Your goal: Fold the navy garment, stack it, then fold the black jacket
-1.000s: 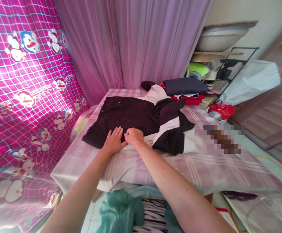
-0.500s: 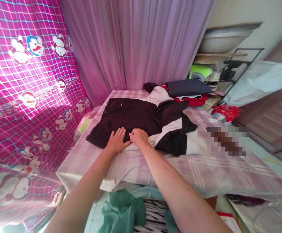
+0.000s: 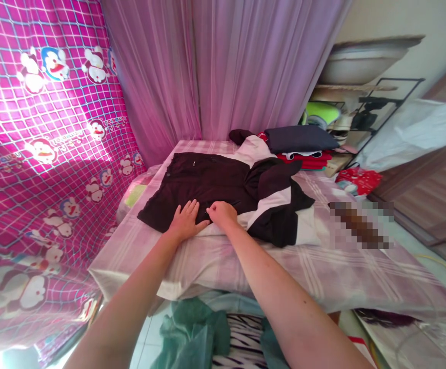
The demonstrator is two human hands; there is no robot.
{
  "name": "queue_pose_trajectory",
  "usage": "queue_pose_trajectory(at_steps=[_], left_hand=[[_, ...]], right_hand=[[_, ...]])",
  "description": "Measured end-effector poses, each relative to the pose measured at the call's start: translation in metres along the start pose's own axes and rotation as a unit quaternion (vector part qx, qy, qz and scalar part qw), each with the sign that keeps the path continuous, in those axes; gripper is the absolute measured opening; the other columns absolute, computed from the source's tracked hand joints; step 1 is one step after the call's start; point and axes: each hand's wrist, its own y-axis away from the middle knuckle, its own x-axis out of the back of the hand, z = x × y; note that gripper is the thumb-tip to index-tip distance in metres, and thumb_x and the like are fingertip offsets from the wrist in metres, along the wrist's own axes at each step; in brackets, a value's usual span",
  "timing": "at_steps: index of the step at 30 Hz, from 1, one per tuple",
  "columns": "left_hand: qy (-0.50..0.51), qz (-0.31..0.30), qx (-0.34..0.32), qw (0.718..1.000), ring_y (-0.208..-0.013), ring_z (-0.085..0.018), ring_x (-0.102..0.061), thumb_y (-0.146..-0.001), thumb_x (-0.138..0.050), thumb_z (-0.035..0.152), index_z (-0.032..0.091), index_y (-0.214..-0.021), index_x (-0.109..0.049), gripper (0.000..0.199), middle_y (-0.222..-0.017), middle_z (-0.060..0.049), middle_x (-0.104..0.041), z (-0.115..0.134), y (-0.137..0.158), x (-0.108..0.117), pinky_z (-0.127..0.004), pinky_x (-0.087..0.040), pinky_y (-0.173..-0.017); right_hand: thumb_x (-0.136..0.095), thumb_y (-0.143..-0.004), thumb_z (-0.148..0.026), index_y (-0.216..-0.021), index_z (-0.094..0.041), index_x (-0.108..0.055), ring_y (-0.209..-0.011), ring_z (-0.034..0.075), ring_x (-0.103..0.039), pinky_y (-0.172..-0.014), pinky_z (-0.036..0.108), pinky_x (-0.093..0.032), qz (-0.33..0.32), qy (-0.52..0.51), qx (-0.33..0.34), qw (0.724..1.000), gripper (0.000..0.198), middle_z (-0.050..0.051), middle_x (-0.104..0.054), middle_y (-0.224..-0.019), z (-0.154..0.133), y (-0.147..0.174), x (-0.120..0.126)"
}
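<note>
A black and white jacket (image 3: 211,177) lies spread on a cloth-covered table, its dark body to the left and its black-and-white sleeve parts bunched to the right. My left hand (image 3: 185,221) rests flat on the near side of the dark body, fingers spread. Just right of it, my right hand (image 3: 223,214) is closed, thumb and fingers pinched at the jacket's near edge. A tiny light speck shows beside those fingertips, too small to name. What lies inside the pinch is mostly hidden.
A stack of folded clothes (image 3: 303,143) sits at the table's back right. The plaid tablecloth (image 3: 284,274) hangs over the front edge. A pink patterned curtain (image 3: 54,128) closes the left side, a purple curtain (image 3: 223,72) the back. A rack (image 3: 380,107) stands right.
My right hand has shifted slightly right, away from my left thumb, and a small light speck now shows between them. The left hand stays flat on the jacket. The view has moved slightly.
</note>
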Motion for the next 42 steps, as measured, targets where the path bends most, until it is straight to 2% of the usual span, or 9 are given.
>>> queue_pose_trajectory(at_steps=[3,6,12,22,31,36,42], left_hand=[[0.03,-0.004,0.003,1.0,-0.147,-0.023,-0.025,-0.098,-0.029,0.043,0.027,-0.151,-0.034,0.056,-0.16,-0.005,-0.029,-0.006,-0.003,0.001,-0.049,-0.022,-0.118],[0.041,-0.007,0.006,0.999,-0.147,-0.022,-0.027,-0.098,-0.03,0.034,0.031,-0.148,-0.04,0.051,-0.159,-0.003,-0.031,-0.009,-0.005,0.003,-0.049,-0.022,-0.118],[0.046,0.0,0.006,0.999,-0.147,-0.023,-0.027,-0.095,-0.039,0.036,0.029,-0.146,-0.043,0.051,-0.158,-0.004,-0.033,-0.008,-0.006,0.003,-0.05,-0.021,-0.118],[0.013,-0.005,0.017,1.0,-0.147,-0.023,-0.027,-0.095,-0.038,0.034,0.027,-0.148,-0.04,0.053,-0.159,-0.005,-0.032,-0.007,-0.007,0.001,-0.049,-0.021,-0.119],[-0.025,-0.023,0.022,0.999,-0.147,-0.025,-0.026,-0.097,-0.034,0.038,0.029,-0.149,-0.038,0.053,-0.16,-0.004,-0.029,-0.004,-0.009,0.002,-0.053,-0.022,-0.118],[-0.034,-0.028,0.014,0.999,-0.147,-0.025,-0.025,-0.098,-0.03,0.038,0.027,-0.151,-0.035,0.054,-0.161,-0.006,-0.027,-0.004,-0.008,0.001,-0.054,-0.022,-0.117],[-0.022,-0.024,0.012,0.999,-0.147,-0.025,-0.025,-0.097,-0.031,0.037,0.028,-0.15,-0.036,0.054,-0.16,-0.007,-0.028,-0.005,-0.007,0.0,-0.055,-0.022,-0.117]], right_hand=[[-0.056,-0.087,-0.04,-0.091,-0.029,-0.078,-0.094,0.02,-0.069,-0.075,0.026,-0.047,-0.026,-0.011,0.021,0.999,0.025,0.003,-0.077,-0.099,0.004,-0.002,0.004],[-0.056,-0.087,-0.04,-0.092,-0.029,-0.078,-0.092,0.019,-0.069,-0.073,0.025,-0.047,-0.045,-0.002,0.037,0.998,0.025,0.003,-0.077,-0.1,0.006,-0.003,0.007],[-0.052,-0.087,-0.034,-0.092,-0.026,-0.077,-0.091,0.02,-0.069,-0.075,0.026,-0.048,-0.011,0.031,0.072,0.997,0.026,0.005,-0.077,-0.096,-0.001,0.0,0.004],[-0.046,-0.093,-0.033,-0.099,-0.021,-0.074,-0.093,0.021,-0.069,-0.079,0.03,-0.049,0.021,0.08,0.122,0.989,0.031,0.009,-0.074,-0.102,-0.007,0.008,-0.005],[-0.047,-0.093,-0.033,-0.105,-0.018,-0.072,-0.098,0.023,-0.068,-0.083,0.033,-0.048,0.029,0.087,0.069,0.993,0.032,0.012,-0.072,-0.108,-0.009,0.013,-0.001],[-0.047,-0.094,-0.034,-0.105,-0.02,-0.073,-0.1,0.022,-0.067,-0.083,0.032,-0.048,0.011,0.072,0.031,0.997,0.032,0.011,-0.072,-0.11,-0.007,0.012,0.006],[-0.05,-0.093,-0.036,-0.102,-0.024,-0.075,-0.1,0.021,-0.068,-0.08,0.029,-0.048,-0.003,0.042,0.033,0.999,0.03,0.008,-0.075,-0.106,0.0,0.005,0.008]])
